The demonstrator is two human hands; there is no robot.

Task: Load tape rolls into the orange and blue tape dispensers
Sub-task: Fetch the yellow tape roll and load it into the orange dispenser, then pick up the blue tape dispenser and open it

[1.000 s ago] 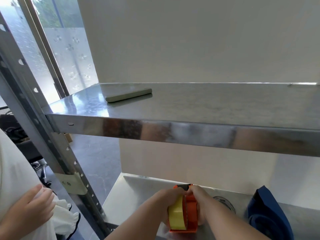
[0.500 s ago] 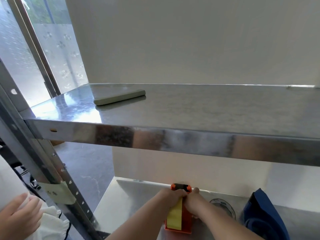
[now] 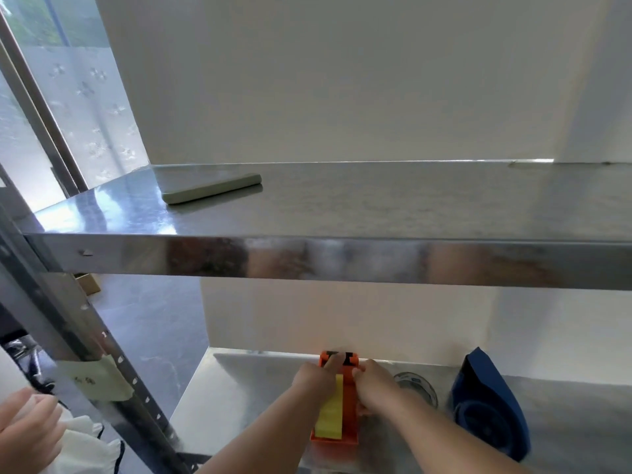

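The orange tape dispenser (image 3: 349, 425) stands on the lower steel shelf (image 3: 239, 388) with a yellow tape roll (image 3: 331, 415) seated in it. My left hand (image 3: 316, 379) grips the dispenser's left side, with a finger laid over its black cutter end. My right hand (image 3: 372, 384) clasps its right side. The blue tape dispenser (image 3: 489, 401) stands to the right. Between the two dispensers a clear tape roll (image 3: 417, 386) lies flat on the shelf.
An upper steel shelf (image 3: 342, 254) juts out above my hands, with a pale green phone (image 3: 212, 188) lying on it. The rack's perforated upright (image 3: 113, 364) runs down the left side. Another person's hand (image 3: 27, 432) and white garment show at bottom left.
The dispenser has gone from tilted on its side, roll face showing, to upright on the shelf. My left finger has moved onto its cutter end. The camera has shifted slightly.
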